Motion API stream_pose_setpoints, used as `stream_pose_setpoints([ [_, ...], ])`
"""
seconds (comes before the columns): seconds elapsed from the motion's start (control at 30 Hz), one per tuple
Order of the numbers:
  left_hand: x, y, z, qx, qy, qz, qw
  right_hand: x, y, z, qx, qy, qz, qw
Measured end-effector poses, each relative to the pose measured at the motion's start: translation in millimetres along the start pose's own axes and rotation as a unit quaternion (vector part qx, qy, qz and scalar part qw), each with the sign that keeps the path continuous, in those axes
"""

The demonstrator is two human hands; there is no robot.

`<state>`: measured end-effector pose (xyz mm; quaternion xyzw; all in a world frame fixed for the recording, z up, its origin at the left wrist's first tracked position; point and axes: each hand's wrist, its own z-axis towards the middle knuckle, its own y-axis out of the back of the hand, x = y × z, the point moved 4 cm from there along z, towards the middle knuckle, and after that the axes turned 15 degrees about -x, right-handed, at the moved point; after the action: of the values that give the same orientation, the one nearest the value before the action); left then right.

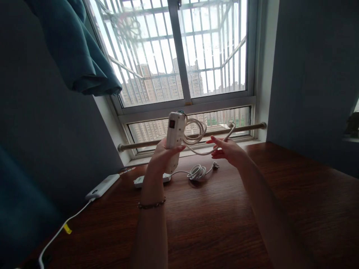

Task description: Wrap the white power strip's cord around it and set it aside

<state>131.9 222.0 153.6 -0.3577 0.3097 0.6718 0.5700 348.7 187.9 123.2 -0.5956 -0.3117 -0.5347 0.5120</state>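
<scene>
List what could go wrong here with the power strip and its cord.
1. The left hand holds the power strip upright by its lower part only; it may slip onto the table.
2. The cord loops loosely to the right hand, so a loop could tangle or kink.
3. The slack hangs above a second strip and its coiled cable and might snag them.

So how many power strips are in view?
2: one strip upright in the left hand, its cord in the right hand; another flat on the table behind the left wrist, partly hidden.
</scene>
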Motion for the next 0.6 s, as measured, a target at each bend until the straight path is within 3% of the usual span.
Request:
stream_pose_setpoints([
  [0.13, 0.3, -9.6, -3.6, 0.021, -0.047, 0.119, 0.992, -8.9, -17.9, -3.4, 0.090, -0.072, 0.106, 0.988],
  [0.27, -1.1, -21.8, -8.9, 0.048, -0.064, 0.105, 0.991, -22.7, -22.6, 4.5, 0.069, -0.121, 0.148, 0.979],
  [0.43, -3.6, -29.8, -11.6, -0.007, -0.022, 0.025, 0.999, -32.6, -19.1, 19.0, 0.129, -0.120, 0.195, 0.965],
  [0.6, -3.2, -26.1, -7.0, -0.065, -0.048, -0.024, 0.996, -34.4, -8.2, 25.6, 0.140, -0.134, 0.198, 0.961],
])
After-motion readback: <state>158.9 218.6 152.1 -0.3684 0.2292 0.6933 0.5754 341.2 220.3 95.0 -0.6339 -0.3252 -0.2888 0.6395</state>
